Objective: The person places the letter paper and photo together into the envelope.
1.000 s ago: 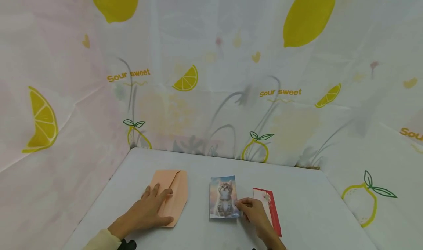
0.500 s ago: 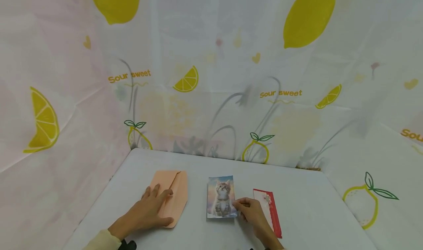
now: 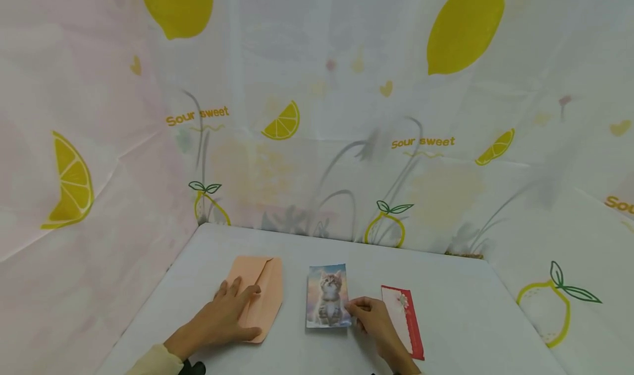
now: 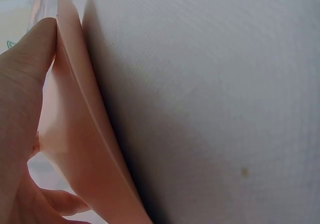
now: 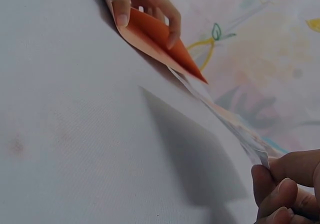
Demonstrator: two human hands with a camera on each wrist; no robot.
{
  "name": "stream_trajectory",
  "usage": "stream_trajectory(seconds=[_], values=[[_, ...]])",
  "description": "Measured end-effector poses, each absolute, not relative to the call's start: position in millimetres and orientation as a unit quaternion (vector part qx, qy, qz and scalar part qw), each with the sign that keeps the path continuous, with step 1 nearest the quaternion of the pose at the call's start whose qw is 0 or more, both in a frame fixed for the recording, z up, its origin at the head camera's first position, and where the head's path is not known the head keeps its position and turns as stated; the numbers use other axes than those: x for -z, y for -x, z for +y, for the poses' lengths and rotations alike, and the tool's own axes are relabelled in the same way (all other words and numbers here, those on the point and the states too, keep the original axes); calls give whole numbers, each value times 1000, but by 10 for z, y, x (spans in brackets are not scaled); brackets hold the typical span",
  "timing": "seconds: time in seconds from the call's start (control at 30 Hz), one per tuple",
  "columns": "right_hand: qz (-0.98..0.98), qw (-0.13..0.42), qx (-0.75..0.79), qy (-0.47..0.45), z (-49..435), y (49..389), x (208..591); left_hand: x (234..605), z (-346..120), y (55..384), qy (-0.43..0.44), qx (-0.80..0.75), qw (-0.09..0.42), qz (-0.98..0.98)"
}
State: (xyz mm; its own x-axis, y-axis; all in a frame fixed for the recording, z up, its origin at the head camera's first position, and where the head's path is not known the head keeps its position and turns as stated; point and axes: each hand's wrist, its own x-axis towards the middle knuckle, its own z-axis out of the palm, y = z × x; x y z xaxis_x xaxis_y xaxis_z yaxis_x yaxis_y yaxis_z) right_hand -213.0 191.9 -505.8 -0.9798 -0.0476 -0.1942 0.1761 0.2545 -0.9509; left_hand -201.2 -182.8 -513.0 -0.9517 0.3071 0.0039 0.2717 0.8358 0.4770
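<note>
A peach envelope [image 3: 269, 292] lies on the white table at the left in the head view, its orange inside showing in the right wrist view. My left hand [image 3: 220, 320] rests spread over it, thumb near its close edge. To the right, a kitten picture card [image 3: 329, 292] stands slightly off the table, casting a shadow. My right hand [image 3: 376, 325] pinches that card's lower right edge between thumb and fingers. In the left wrist view the envelope [image 4: 85, 134] bulges beneath my hand. Seen almost edge-on in the right wrist view is the card [image 5: 235, 129].
A red and white card [image 3: 408, 325] with a flower on it lies right of my right hand, partly behind the forearm. White table surface [image 3: 460, 309] extends around the items. A lemon-printed curtain [image 3: 317, 160] hangs behind and at both sides.
My right hand has moved a little to the left with the kitten card, closer to the envelope. The left hand and envelope stay in place.
</note>
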Motion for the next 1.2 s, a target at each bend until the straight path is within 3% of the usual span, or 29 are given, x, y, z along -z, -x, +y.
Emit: stream_trajectory(seconds=[1.2], values=[[776, 91, 624, -12, 1597, 2157, 5101, 5114, -1823, 2008, -160, -230, 29, 959]])
